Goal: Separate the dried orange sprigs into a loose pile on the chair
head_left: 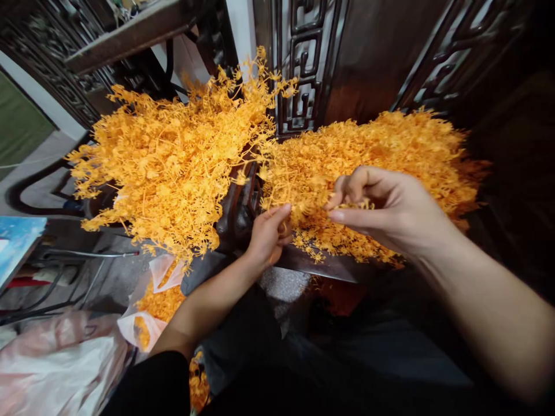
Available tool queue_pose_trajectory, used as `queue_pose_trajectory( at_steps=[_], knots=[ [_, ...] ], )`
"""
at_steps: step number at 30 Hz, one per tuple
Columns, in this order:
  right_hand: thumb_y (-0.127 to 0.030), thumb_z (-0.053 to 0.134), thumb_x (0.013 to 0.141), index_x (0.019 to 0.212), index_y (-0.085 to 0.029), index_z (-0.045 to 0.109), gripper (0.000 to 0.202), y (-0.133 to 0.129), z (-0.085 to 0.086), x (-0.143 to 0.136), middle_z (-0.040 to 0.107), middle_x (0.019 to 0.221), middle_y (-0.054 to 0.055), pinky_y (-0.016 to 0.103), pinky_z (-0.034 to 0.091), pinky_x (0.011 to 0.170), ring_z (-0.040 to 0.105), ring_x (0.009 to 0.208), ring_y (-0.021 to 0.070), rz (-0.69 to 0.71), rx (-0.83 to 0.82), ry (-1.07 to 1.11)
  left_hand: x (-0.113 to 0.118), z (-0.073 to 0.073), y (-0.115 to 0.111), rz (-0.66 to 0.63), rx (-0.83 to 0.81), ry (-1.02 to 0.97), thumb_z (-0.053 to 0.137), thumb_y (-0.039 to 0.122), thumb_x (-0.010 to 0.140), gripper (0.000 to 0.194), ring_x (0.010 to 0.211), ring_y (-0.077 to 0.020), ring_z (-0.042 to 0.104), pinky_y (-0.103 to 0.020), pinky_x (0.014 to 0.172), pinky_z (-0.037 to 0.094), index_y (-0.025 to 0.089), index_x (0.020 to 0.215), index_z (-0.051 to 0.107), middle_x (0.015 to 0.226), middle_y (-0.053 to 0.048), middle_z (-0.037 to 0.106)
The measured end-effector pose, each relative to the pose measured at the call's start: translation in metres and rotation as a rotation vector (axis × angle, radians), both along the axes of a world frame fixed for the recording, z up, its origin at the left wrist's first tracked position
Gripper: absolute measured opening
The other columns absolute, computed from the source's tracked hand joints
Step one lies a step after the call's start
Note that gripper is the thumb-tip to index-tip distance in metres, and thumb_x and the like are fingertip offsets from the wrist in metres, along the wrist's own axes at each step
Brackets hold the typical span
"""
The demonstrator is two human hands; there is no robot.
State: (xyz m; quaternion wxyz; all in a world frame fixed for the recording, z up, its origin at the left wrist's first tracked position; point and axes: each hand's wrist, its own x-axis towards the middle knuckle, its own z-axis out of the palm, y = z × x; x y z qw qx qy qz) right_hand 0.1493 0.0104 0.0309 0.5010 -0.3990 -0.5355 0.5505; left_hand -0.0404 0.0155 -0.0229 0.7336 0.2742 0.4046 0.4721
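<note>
Both hands are pinching sprigs at the near edge of the orange plastic-sprig pile (381, 150): left hand (266, 234) closed low-left, right hand (385, 208) half-curled, nearer its middle.

1. Both heaps of plastic sprigs (173, 156) are bright orange-yellow.
2. The carved wooden furniture (303, 63) is dark brown with fretwork patterning.
3. The plastic bag (143, 323) is translucent pinkish-white, holding orange pieces.

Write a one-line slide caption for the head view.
Left hand and right hand pinch orange plastic sprigs from the right-hand pile.
</note>
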Motion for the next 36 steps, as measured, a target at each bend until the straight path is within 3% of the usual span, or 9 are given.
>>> queue_pose_trajectory(
  at_steps=[3,7,13,21,28,33,36],
  knots=[
    [-0.035,0.086,0.072,0.069,-0.023,0.057,0.031,0.001,-0.009,-0.002,0.069,0.08,0.003,0.034,0.051,0.068,0.065,0.077,0.0202,-0.1,0.124,-0.223,0.002,-0.002,-0.004,-0.094,0.002,-0.016,0.079,0.051,0.077,0.041,0.04,-0.0022,0.017,-0.017,0.04,0.01,0.014,0.08,0.062,0.048,0.013,0.023],
    [-0.029,0.075,0.08,0.073,-0.024,0.057,0.02,0.003,-0.021,-0.006,0.067,0.079,0.002,0.036,0.049,0.069,0.063,0.074,0.0206,-0.093,0.226,-0.418,0.003,0.0,-0.008,-0.219,0.012,-0.001,0.078,0.051,0.079,0.041,0.04,-0.0025,0.017,-0.019,0.04,0.009,0.012,0.083,0.066,0.047,0.012,0.026],
    [-0.015,0.062,0.08,0.071,-0.024,0.054,0.015,-0.001,-0.016,-0.011,0.062,0.076,0.002,0.035,0.044,0.069,0.059,0.073,0.0194,-0.069,0.464,-0.647,0.002,0.002,-0.008,-0.227,0.039,0.006,0.085,0.038,0.072,0.034,0.042,-0.0021,0.019,-0.02,0.041,0.009,0.014,0.074,0.061,0.05,0.011,0.03],
    [-0.015,0.062,0.079,0.072,-0.024,0.055,0.013,-0.002,-0.014,-0.012,0.063,0.077,0.002,0.034,0.045,0.07,0.06,0.074,0.0193,-0.075,0.464,-0.643,0.003,0.001,-0.008,-0.186,0.095,0.079,0.086,0.039,0.069,0.037,0.042,-0.0015,0.021,-0.021,0.042,0.01,0.014,0.068,0.058,0.05,0.011,0.033],
    [-0.026,0.069,0.081,0.072,-0.024,0.057,0.016,-0.003,-0.017,-0.012,0.067,0.078,0.002,0.034,0.049,0.067,0.062,0.074,0.02,-0.077,0.291,-0.489,0.002,-0.005,-0.006,-0.149,0.141,0.173,0.086,0.043,0.067,0.04,0.042,-0.0021,0.024,-0.02,0.042,0.015,0.015,0.068,0.058,0.05,0.01,0.037],
    [-0.026,0.072,0.081,0.063,-0.024,0.048,0.029,-0.007,-0.022,-0.016,0.063,0.073,0.002,0.034,0.05,0.064,0.063,0.072,0.0206,-0.111,0.256,-0.373,0.003,-0.012,-0.003,-0.092,0.303,0.324,0.08,0.043,0.073,0.036,0.046,-0.0033,0.029,-0.021,0.047,0.021,0.015,0.065,0.058,0.051,0.008,0.041],
    [-0.02,0.072,0.081,0.059,-0.024,0.043,0.037,-0.017,-0.012,-0.021,0.06,0.07,0.002,0.034,0.049,0.062,0.064,0.073,0.021,-0.127,0.283,-0.358,0.007,-0.014,0.0,-0.05,0.391,0.396,0.078,0.039,0.076,0.032,0.05,-0.0045,0.034,-0.021,0.049,0.024,0.015,0.065,0.059,0.054,0.006,0.045]
  ],
)
